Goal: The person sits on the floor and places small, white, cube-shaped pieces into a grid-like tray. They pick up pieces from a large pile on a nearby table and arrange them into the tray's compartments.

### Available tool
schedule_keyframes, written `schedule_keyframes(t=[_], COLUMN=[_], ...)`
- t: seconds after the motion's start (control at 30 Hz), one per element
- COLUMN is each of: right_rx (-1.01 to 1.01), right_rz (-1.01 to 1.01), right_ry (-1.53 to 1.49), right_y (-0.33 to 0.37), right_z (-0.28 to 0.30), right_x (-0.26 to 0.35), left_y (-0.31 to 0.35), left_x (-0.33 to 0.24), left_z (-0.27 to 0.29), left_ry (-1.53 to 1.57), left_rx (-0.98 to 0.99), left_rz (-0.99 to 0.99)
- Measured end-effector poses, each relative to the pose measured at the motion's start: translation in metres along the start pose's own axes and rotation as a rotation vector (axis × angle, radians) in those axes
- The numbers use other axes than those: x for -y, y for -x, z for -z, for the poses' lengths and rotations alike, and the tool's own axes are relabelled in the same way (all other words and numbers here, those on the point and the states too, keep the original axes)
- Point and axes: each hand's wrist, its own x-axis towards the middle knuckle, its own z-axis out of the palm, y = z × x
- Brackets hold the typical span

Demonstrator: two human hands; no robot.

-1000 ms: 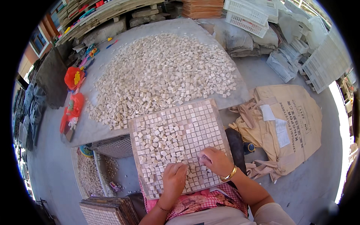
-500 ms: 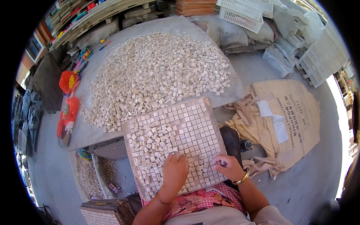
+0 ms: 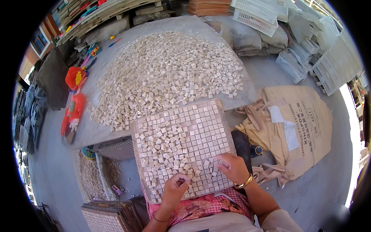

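A square tray rests on my lap, with small cream stone tiles set in its grid. Loose tiles lie heaped over its left half, and a few more sit on top near its right middle. Close to the tray's near edge, my left hand is closed, thumb against fingers; whatever is in its pinch is too small to make out. My right hand, with a gold bangle at the wrist, pinches a tile among the few loose ones on the right.
Beyond the tray, a big pile of tiles covers a grey table. Right of me lies a tan woven sack. Stacked filled trays stand at lower left. White crates and red plastic items flank the table.
My left hand has drawn nearer to me, its fingers now pinched toward the right. The right hand has shifted left and slightly away onto the loose tiles. The whole view has shifted slightly.
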Motion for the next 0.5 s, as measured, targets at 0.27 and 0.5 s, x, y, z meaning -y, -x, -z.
schedule_keyframes(t=[0.27, 0.5], right_rx=[0.141, 0.249], right_rz=[0.116, 0.170], right_ry=[0.133, 0.170], right_y=[0.025, 0.028], right_z=[-0.012, -0.024], right_x=[0.018, 0.023], left_y=[-0.009, 0.003], left_x=[0.000, 0.001], left_z=[-0.023, -0.012], left_ry=[-0.760, -0.768], left_rx=[-0.057, -0.055], left_rz=[-0.510, -0.580])
